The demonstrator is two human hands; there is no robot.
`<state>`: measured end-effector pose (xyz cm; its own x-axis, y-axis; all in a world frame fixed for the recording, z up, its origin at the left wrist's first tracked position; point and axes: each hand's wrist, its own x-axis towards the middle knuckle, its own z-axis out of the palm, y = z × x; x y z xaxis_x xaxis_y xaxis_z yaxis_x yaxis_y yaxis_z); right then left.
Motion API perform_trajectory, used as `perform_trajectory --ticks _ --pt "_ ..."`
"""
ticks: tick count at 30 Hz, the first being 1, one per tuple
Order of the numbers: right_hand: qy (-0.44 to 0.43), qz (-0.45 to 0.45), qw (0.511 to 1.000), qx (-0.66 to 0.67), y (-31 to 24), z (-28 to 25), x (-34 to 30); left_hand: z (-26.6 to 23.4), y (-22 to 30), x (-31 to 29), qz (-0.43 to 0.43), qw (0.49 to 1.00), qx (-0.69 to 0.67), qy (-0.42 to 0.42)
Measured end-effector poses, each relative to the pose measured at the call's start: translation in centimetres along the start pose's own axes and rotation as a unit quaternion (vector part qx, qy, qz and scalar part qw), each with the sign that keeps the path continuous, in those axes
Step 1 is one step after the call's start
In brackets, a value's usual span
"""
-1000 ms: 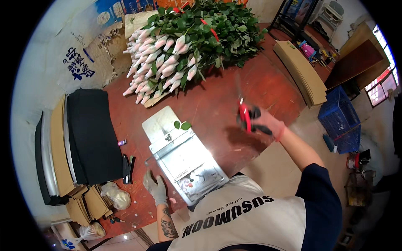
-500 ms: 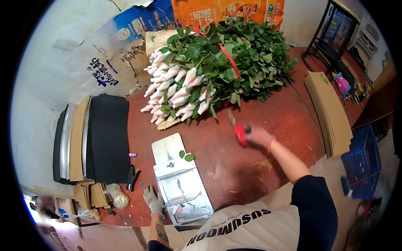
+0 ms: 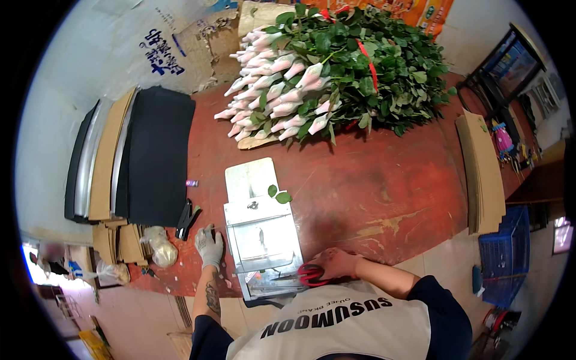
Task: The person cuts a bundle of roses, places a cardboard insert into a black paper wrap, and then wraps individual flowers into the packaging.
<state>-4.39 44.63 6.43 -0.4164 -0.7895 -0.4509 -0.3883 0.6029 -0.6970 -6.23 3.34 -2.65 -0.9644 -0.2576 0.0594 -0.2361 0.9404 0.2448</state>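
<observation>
So only the head view to go on, looking down at a red worktable (image 3: 384,180). The right hand (image 3: 336,264) sits at the near edge of the table, fingers closed around red-handled shears (image 3: 309,275). The shears lie low, right at the near end of a shiny metal tray (image 3: 264,240) that sits in the middle of the table, and the blades point left across its lower part; whether the blades touch the tray I can't tell.

The left hand (image 3: 209,245) wears a grey glove and rests flat on the table just left of the tray, fingers spread, holding nothing. Near it, a little further left, is a crumpled clear plastic bag (image 3: 159,246), and just above the hand lies a black tool (image 3: 187,219).

Two loose green leaves (image 3: 279,194) sit at the upper right corner of the tray. Further back is a big pile of roses (image 3: 324,72), pale pink buds in wrappers pointing left, green foliage to the right, with red bands across it. Stacked black and brown sheets (image 3: 141,156) lie along the left side, and a stack of cardboard (image 3: 483,168) on the right edge. A blue crate (image 3: 501,258) stands on the floor beyond it.
</observation>
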Motion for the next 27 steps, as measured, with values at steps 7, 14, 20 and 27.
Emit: perform_trajectory --ticks 7,14,20,27 --pt "0.136 -0.072 0.985 0.074 -4.3 -1.9 -1.4 2.7 -0.7 -0.3 0.051 0.993 -0.019 0.105" --pt "0.378 -0.087 0.918 -0.086 -9.9 -31.2 -8.8 2.4 -1.9 -1.8 0.051 0.989 0.005 0.138" --pt "0.599 0.031 0.792 -0.112 -0.8 -57.2 -2.2 2.6 -0.8 -0.8 0.067 0.987 -0.003 0.146" --pt "0.473 0.367 0.778 -0.191 11.4 -65.7 10.9 1.5 0.1 -0.8 -0.001 0.995 -0.039 0.094"
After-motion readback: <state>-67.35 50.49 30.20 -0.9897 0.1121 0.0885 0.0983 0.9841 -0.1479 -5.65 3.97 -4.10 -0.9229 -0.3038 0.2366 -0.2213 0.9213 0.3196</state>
